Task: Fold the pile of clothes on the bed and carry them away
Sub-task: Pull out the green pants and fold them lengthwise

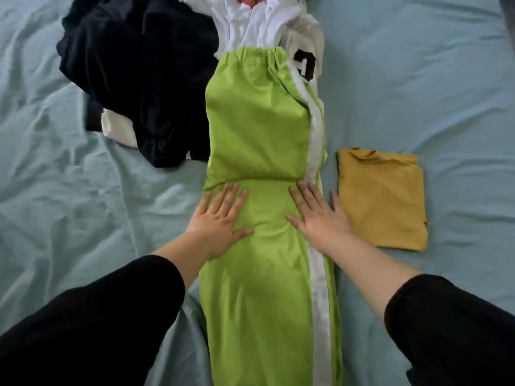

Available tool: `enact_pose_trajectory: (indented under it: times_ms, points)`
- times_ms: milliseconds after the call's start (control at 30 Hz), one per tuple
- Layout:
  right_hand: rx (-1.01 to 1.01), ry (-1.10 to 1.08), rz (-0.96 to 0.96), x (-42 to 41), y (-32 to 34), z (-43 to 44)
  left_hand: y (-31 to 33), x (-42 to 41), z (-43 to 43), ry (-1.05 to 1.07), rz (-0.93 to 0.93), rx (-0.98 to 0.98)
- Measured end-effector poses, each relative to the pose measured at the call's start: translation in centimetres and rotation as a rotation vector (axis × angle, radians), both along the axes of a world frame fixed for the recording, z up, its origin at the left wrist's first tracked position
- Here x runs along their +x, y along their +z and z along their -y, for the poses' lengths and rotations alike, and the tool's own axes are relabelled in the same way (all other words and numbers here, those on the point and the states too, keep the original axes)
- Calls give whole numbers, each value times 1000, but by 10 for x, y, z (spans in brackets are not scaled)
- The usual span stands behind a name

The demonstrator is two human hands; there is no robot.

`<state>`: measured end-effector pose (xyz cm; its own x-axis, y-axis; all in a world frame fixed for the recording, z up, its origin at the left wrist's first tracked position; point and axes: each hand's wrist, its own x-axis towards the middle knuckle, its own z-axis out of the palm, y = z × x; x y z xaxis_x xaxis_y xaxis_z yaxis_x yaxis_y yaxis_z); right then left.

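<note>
Lime-green trousers (259, 129) with a white side stripe lie lengthwise down the middle of the bed, waistband at the far end, with a crease across the middle. My left hand (220, 221) presses flat on their left side just below the crease. My right hand (317, 215) presses flat on their right side, fingers spread over the stripe. A folded mustard-yellow garment (381, 199) lies to the right of the trousers. Beyond them sit a heap of dark navy clothes (139, 79) and white clothes (259, 20), one with a black printed letter (305, 65).
The bed is covered by a wrinkled pale blue sheet (418, 93). A white piece of cloth (117, 129) pokes out under the dark heap. Bare sheet lies to the far left and far right of the clothes.
</note>
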<state>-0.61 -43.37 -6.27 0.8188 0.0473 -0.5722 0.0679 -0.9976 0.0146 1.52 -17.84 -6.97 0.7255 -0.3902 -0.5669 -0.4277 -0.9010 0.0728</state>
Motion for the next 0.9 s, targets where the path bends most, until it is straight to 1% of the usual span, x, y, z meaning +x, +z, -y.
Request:
enact_pose_trajectory:
  times_ms: [33,100,133,167,200,233,267,300,333,400,467,500,533,567,600,633,667,733,767,833,900]
  points:
    - [27,-46,33,-4,-3,-6,1,-4,4,19,34,-2]
    - [118,-120,192,-23,2,-29,9,-26,18,88,208,-72]
    - [163,-100,280,-41,4,-37,13,-43,22,129,301,-145]
    - [196,-24,326,-64,6,-41,15,-62,23,135,329,-225]
    - [200,95,336,-87,5,-38,15,-82,19,85,301,-259]
    - [173,212,290,-107,2,-28,12,-99,12,11,224,-233]
    - [127,278,215,-123,-1,-14,5,-112,2,-61,155,-178]
    - [97,296,170,-134,-5,-1,1,-118,-6,-100,102,-120]
    - [68,271,180,-138,-8,6,-5,-118,-12,-103,98,-85]
    - [27,183,212,-139,-6,-1,-5,-117,-12,-62,125,-80]
    - [85,115,225,-154,-1,-17,7,-133,-4,-31,130,-100]
    - [132,161,204,-173,-1,-18,10,-151,-4,-40,117,-135]
    - [153,259,173,-194,0,-15,12,-173,-5,-79,105,-194]
    - [143,372,149,-215,0,-6,12,-194,-10,-157,63,-207]
    - [122,437,108,-230,2,4,10,-211,-17,-241,19,-165]
    - [105,440,86,-241,3,12,6,-222,-23,-302,1,-108]
    - [78,417,77,-246,5,16,3,-227,-27,-306,-5,-84]
    - [28,371,48,-248,11,13,3,-228,-30,-262,-27,-45]
    - [36,374,75,-249,15,11,8,-229,-29,-254,-17,-50]
    - [105,435,128,-260,26,16,23,-238,-31,-286,22,-86]
    - [140,547,105,-275,38,30,36,-258,-38,-381,-26,-131]
